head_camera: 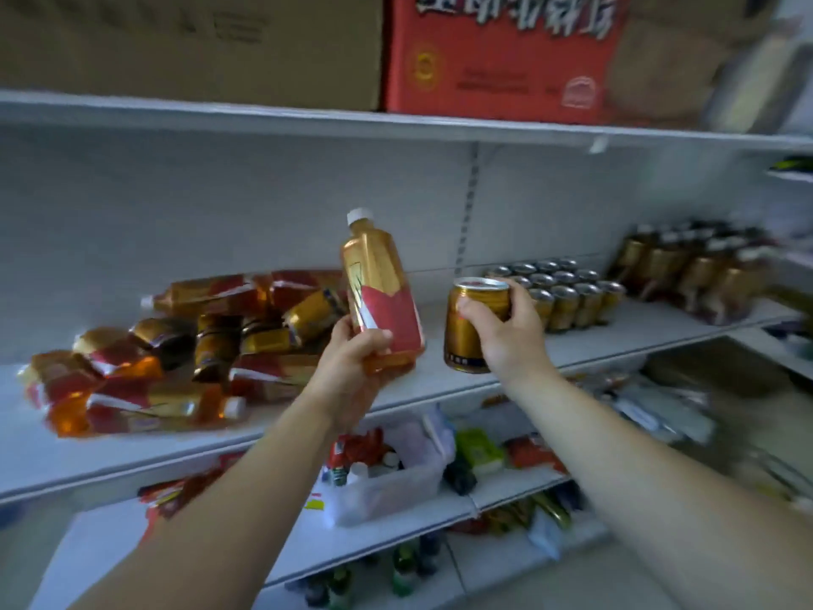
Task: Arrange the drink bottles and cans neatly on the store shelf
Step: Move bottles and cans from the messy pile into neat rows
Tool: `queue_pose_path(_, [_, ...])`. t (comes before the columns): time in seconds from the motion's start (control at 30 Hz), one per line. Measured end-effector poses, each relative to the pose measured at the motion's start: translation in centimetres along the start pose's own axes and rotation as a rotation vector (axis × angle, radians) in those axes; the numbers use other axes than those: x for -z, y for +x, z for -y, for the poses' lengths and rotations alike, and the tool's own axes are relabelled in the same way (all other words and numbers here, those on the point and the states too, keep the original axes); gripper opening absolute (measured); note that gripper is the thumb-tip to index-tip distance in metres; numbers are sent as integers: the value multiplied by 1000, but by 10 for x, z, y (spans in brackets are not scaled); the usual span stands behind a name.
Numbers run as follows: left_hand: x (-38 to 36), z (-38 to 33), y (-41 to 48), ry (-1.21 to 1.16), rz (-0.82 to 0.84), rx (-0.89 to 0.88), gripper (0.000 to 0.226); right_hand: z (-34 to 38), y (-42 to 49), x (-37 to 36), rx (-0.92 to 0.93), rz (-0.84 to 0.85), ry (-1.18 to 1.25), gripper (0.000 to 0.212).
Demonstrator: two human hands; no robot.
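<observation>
My left hand [352, 367] grips the lower part of a gold and red drink bottle [378, 284] with a white cap, held upright and leaning slightly left above the white shelf [440, 380]. My right hand [510, 332] holds a gold can [468, 332] by its right side, just above the shelf's front edge. A loose pile of the same bottles and cans [176, 345] lies on its side at the left of the shelf. Neat rows of gold cans [567, 292] stand to the right of my right hand. Upright bottles [695, 270] stand in rows further right.
Cardboard boxes [189, 41] and a red carton [506, 55] sit on the shelf above. Below, a clear plastic bin [396, 482] of small items and mixed packets fill the lower shelves. Bare shelf surface shows between the pile and the can rows.
</observation>
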State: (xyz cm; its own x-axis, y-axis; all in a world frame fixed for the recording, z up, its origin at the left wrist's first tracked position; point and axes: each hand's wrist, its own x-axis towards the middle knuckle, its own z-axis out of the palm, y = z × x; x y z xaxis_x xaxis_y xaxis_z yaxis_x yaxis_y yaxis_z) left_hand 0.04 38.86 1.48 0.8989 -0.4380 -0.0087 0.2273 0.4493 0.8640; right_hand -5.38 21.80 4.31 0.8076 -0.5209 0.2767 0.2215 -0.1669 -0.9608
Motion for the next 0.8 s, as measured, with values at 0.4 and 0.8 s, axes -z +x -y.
queue_pose_path(0.4, [-198, 119, 76, 130, 336, 262, 80, -20, 26, 234, -133, -280, -46, 35])
queue_pose_path(0.8, [-233, 157, 235, 307, 182, 59, 57, -88, 185, 279, -187, -236, -151, 47])
